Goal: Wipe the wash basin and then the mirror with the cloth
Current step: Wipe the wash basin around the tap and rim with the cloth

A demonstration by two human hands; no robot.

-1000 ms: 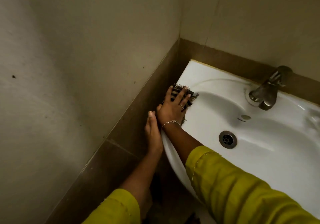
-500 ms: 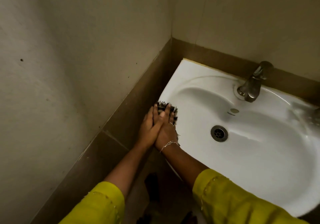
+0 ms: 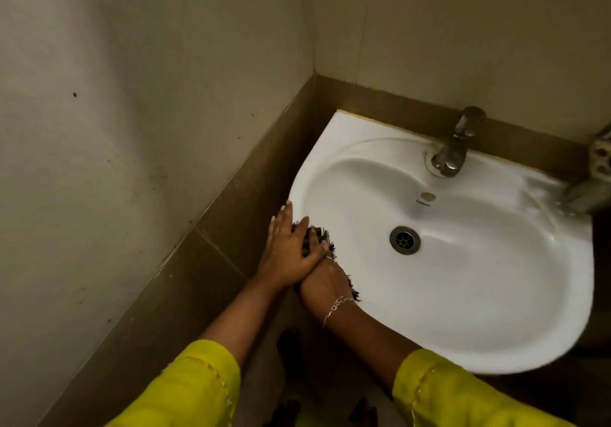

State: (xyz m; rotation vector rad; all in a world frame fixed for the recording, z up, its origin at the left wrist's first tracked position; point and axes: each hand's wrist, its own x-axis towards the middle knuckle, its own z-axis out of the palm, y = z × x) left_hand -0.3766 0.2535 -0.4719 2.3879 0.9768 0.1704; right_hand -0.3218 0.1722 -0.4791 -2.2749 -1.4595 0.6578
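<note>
You are on the first step: the white ceramic wash basin (image 3: 463, 354) is being wiped at its left rim, beside the brown-tiled wall (image 3: 231, 235), and the mirror is not in view. Your hands are together there. The left hand (image 3: 287, 254) lies straight-fingered over the right hand (image 3: 322, 286), which presses the dark fringed cloth (image 3: 317, 233) onto the rim. I judge the next move calls for drawing the cloth along the rim and down into the bowl under even pressure. The left hand hides your right fingers, so I cannot tell whether they lie flat or curl round the cloth. Most of the cloth is covered too.
</note>
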